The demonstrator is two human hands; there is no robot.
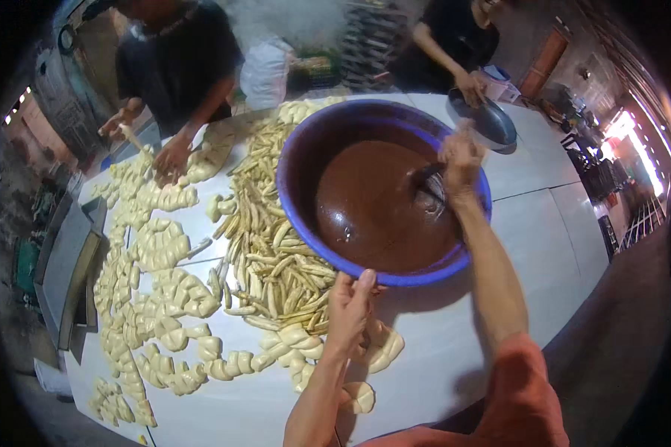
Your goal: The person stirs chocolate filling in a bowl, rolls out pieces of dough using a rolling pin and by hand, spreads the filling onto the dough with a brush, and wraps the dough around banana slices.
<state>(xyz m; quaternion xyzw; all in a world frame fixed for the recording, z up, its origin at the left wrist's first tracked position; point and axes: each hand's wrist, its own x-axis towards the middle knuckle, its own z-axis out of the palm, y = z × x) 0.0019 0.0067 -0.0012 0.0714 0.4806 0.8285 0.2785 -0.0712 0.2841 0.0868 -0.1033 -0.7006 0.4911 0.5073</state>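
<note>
I see a big basin [384,190] standing on the table [544,246], toward its far middle, with thick batter [373,201] in it. My left hand [349,307] is at the basin's near rim; my right hand [461,160] is over its right side, on a ladle [428,186] in the batter. Left of the basin lies a heap of dough sticks [272,246], and further left and nearer me, dough twists [156,298]. Behind the basin to the right sits a metal bowl [492,123], another person's hand [470,88] on it.

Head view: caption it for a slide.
Left hand grips round blue plastic basin of brown batter; right hand holds a ladle in it.
</note>
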